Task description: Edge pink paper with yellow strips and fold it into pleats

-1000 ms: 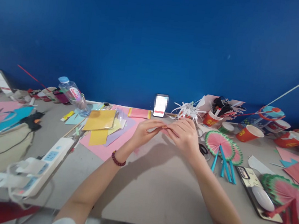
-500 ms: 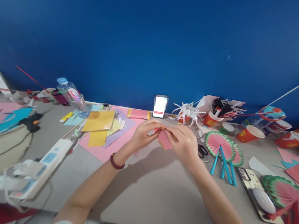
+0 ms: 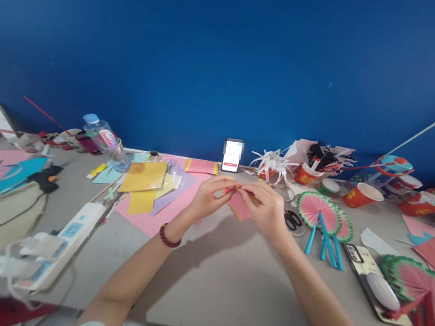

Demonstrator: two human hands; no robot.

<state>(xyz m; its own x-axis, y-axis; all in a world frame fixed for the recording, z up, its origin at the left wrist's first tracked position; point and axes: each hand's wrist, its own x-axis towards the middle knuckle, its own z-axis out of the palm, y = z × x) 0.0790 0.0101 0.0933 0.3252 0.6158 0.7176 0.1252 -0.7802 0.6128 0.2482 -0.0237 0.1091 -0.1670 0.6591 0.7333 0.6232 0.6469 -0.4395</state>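
Observation:
A piece of pink paper (image 3: 240, 207) with a yellowish edge is held up above the table between both hands. My left hand (image 3: 210, 196) pinches it from the left, and a beaded bracelet (image 3: 170, 235) circles that wrist. My right hand (image 3: 264, 205) grips the paper from the right, its fingertips nearly meeting the left ones at the top edge. The fingers cover much of the paper, so its folds are partly hidden. Behind the hands lies a pink pleated strip with yellow edges (image 3: 201, 167).
A lit phone (image 3: 232, 155) leans on the blue wall. Yellow sheets (image 3: 143, 176), a bottle (image 3: 106, 139) and a power strip (image 3: 68, 242) are on the left. Scissors (image 3: 293, 221), paper fans (image 3: 319, 212), red cups (image 3: 363, 195) and a mouse (image 3: 383, 291) are on the right.
The fingers of my right hand have shifted slightly along the paper's top edge. The left hand and the paper stay in nearly the same place.

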